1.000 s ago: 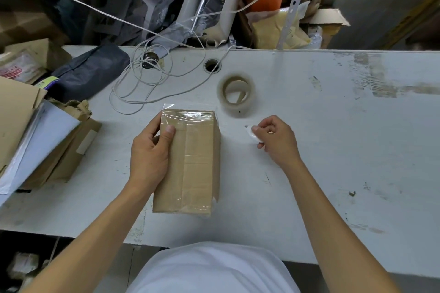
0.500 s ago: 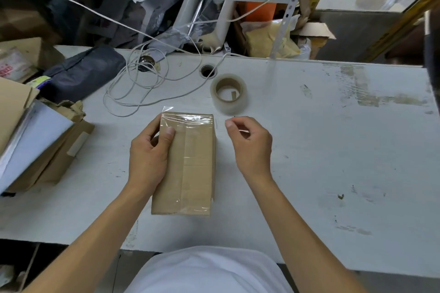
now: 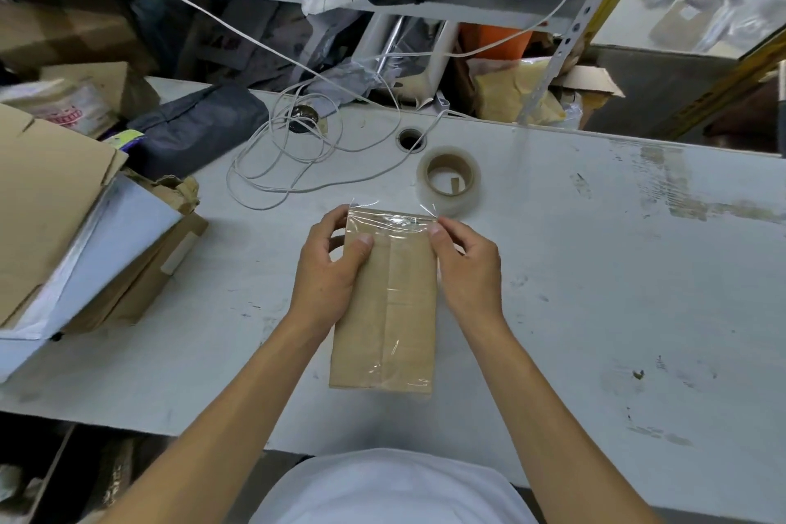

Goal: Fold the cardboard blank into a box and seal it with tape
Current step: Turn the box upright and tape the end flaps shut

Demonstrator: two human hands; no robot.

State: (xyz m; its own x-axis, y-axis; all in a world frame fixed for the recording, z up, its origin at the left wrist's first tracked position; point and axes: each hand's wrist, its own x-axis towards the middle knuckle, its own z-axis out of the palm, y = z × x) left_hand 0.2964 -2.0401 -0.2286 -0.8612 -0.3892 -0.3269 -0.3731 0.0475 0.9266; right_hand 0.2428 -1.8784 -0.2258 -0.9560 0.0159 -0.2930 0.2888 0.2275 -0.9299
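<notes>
A folded brown cardboard box (image 3: 391,311) lies on the white table (image 3: 595,289), long side toward me, with clear tape along its top seam and across its far end. My left hand (image 3: 327,268) grips the box's far left edge, thumb on top. My right hand (image 3: 465,264) holds the far right edge, its thumb and fingers at the loose tape strip (image 3: 393,219) that sticks out past both far corners. A roll of clear tape (image 3: 450,180) lies flat just beyond the box.
A coiled white cable (image 3: 297,166) lies at the back, near a cable hole (image 3: 411,139). Stacked flat cardboard and white sheets (image 3: 72,225) crowd the left edge. A dark bag (image 3: 191,128) and cluttered shelves stand behind the table.
My right hand has moved left from the table beside the tape roll to the box's far right corner. My left hand has stayed on the box.
</notes>
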